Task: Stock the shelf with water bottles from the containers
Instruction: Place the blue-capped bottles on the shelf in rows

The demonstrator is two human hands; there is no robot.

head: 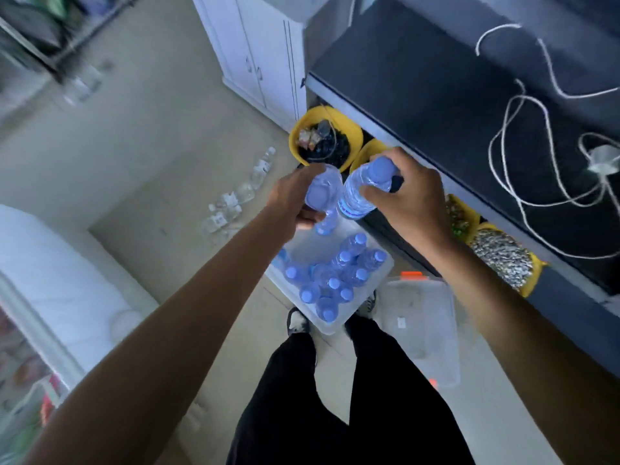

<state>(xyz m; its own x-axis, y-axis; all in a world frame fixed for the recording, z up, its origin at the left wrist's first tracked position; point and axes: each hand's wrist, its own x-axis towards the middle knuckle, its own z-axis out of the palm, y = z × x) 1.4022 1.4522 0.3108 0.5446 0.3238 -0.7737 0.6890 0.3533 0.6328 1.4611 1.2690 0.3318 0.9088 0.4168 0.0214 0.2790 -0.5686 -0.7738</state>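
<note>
My left hand (295, 199) grips a clear water bottle (322, 193) with a blue cap, held up over the floor. Beside it, my right hand (409, 199) grips a second blue-capped water bottle (360, 191) by its neck and shoulder. The two bottles almost touch. Below them on the floor stands a clear plastic container (295, 246) holding several upright bottles (335, 280). The dark shelf top (436, 95) runs along the right, just past my right hand.
A second clear container (422, 323) with orange clips lies by my right foot. Yellow bowls (322, 115) of goods line the shelf below the dark top, on which a white cord (523, 135) lies. Clear bottles (241, 196) are scattered on the floor. A white cabinet (255, 45) stands behind.
</note>
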